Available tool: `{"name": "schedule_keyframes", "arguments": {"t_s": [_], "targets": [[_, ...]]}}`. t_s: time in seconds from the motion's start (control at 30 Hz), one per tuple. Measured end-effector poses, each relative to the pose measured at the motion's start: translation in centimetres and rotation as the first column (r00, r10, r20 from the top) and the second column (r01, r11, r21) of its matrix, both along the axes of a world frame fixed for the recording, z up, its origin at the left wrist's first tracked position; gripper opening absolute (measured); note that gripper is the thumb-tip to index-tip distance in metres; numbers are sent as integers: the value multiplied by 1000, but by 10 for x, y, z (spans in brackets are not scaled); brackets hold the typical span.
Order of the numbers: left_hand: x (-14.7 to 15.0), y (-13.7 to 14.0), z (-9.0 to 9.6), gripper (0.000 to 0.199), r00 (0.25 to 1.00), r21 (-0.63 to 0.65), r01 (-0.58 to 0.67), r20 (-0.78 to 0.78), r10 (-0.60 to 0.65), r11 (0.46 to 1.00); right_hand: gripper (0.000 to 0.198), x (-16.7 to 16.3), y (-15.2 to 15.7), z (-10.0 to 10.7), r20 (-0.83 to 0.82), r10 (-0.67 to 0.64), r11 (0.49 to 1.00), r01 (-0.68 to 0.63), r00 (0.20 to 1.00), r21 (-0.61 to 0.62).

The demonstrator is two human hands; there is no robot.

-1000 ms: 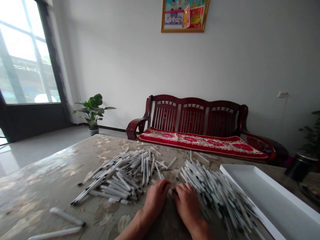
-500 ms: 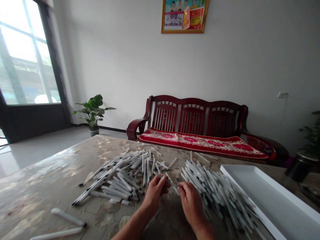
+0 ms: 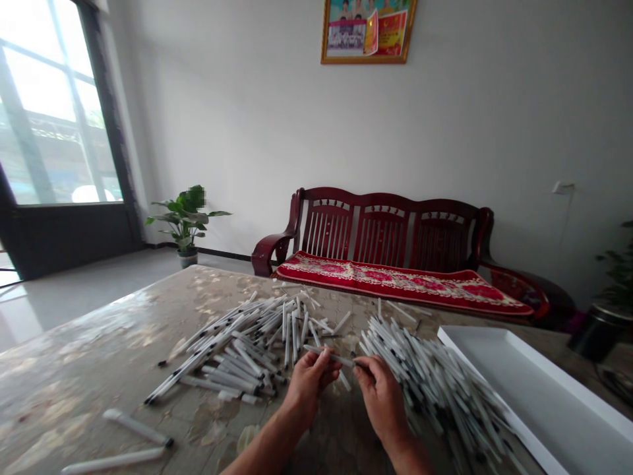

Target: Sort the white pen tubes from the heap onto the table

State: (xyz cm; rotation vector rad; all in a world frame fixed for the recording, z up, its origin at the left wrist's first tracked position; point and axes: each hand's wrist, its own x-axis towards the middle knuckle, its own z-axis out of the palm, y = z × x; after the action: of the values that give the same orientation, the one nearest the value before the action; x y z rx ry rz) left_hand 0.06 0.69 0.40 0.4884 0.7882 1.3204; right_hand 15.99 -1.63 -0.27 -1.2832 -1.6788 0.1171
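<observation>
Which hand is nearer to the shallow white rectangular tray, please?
Right: the right hand is left of the tray, with white pen barrels between; the left hand is farther left.

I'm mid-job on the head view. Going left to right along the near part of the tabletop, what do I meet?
Two loose pens → left pile of pens → left hand → right hand → right pile of pens → white tray.

Daylight enters through dark-framed glazing (image 3: 54, 119) on the left, gleaming on the grey floor (image 3: 89, 290). A dark red wooden settee (image 3: 378, 241) with a patterned cover (image 3: 395, 282) stands before a pale wall (image 3: 222, 119), below a gold-framed picture (image 3: 366, 33), a potted plant (image 3: 182, 221) to its left.
</observation>
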Motion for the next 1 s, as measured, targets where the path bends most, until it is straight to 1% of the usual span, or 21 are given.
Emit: {"name": "schedule_keyframes", "arguments": {"t_s": [0.07, 0.13, 0.3, 0.37, 0.43, 0.5, 0.57, 0.63, 0.7, 0.77, 0.87, 0.9, 1.0], "targets": [[1, 0, 1, 18, 1000, -5, 1, 7, -1, 1000, 38, -1, 0, 0, 10, -27, 999, 27, 1000, -30], [1, 0, 1, 15, 1000, -3, 5, 7, -5, 1000, 42, -1, 0, -2, 13, -50, 998, 51, 999, -35], [1, 0, 1, 15, 1000, 0, 1, 6, -1, 1000, 30, 2, 2, -5, -26, -12, 1000, 13, 1000, 6], [1, 0, 1, 16, 1000, -2, 1, 9, -1, 1000, 32, 3, 2, -5, -39, -18, 1000, 18, 999, -24], [1, -1, 1, 18, 1000, -3, 6, 9, -6, 1000, 39, 4, 3, -5, -35, -45, 996, 42, 998, -76], [2, -1, 1, 20, 1000, 0, 8, 6, -8, 1000, 45, 4, 4, -6, -15, -64, 993, 62, 998, -101], [2, -1, 1, 21, 1000, 9, 9, 3, -9, 1000, 40, 4, 4, -6, -4, -66, 995, 65, 998, -76], [2, -1, 1, 22, 1000, 13, 7, 1, -7, 1000, 32, 3, 3, -4, -14, -63, 998, 62, 998, -23], [2, 0, 1, 23, 1000, 13, 7, -3, -7, 1000, 29, 3, 2, -3, -29, -59, 998, 60, 998, 7], [2, -1, 1, 24, 1000, 17, 10, -5, -10, 1000, 31, 2, 1, -1, -22, -69, 998, 68, 997, -11], [2, -1, 1, 24, 1000, 21, 9, -7, -9, 1000, 40, 2, 1, -1, 16, -91, 993, 92, 996, -68], [2, -1, 1, 23, 1000, 21, 6, -8, -6, 1000, 39, 3, 1, -2, 20, -92, 993, 93, 996, -69], [2, -1, 1, 23, 1000, 15, -2, -13, 2, 1000, 27, 3, 3, -5, -24, -69, 997, 68, 997, -43]]}}
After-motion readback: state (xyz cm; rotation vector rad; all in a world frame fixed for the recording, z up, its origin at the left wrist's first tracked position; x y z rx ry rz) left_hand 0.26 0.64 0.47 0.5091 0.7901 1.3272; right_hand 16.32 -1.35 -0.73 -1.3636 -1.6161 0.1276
